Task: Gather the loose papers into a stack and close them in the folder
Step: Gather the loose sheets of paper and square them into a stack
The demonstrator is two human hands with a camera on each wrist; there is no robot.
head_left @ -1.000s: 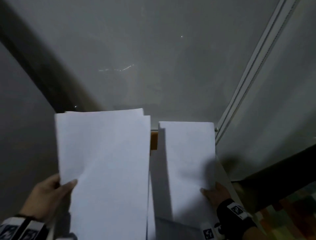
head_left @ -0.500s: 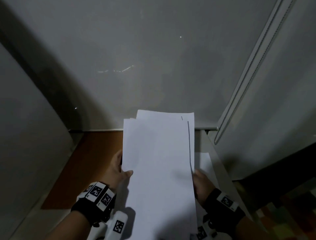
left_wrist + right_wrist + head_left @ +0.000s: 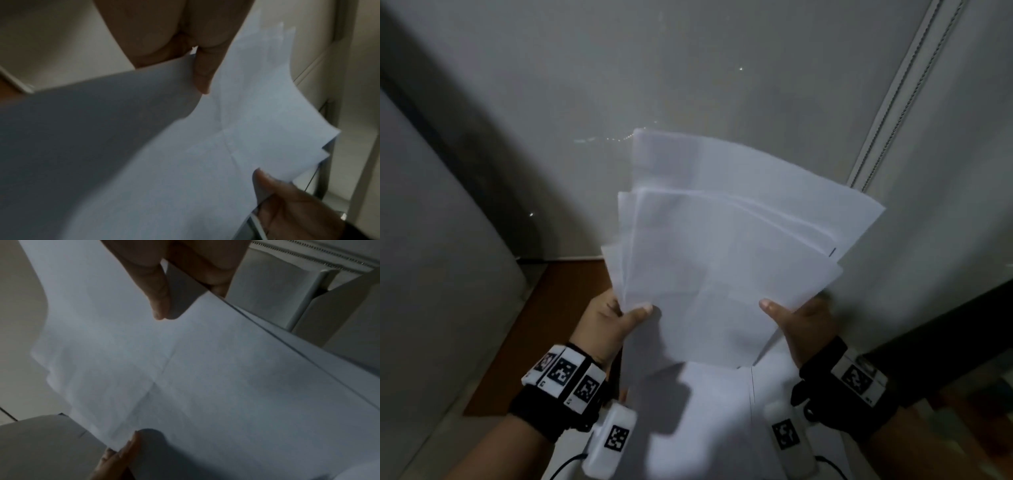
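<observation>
1. The sheaf of plain white paper sheets [image 3: 722, 260] is held up in the air between both hands, above the brown wooden desk surface [image 3: 544, 325] and in front of a grey wall [image 3: 619, 85].
2. The sheets are not squared: their far edges fan out in several offset layers, tilted toward the right, and faint fold creases cross the top sheet.
3. The left hand [image 3: 607, 322] pinches the lower left edge of the sheaf, thumb lying flat on the top sheet, the other fingers hidden behind the paper.
4. The right hand [image 3: 799, 322] pinches the lower right edge in the same manner, thumb on top, remaining fingers underneath and out of sight from the head view.
5. In the right wrist view the thumb [image 3: 156, 293] presses on the top face, and a finger shows just past the paper's near edge.
6. Below the hands lies another flat white sheet or cover [image 3: 722, 411] on the desk; whether it is the folder cannot be told.
7. Both wrists wear black bands with white marker blocks [image 3: 565, 375].
</observation>
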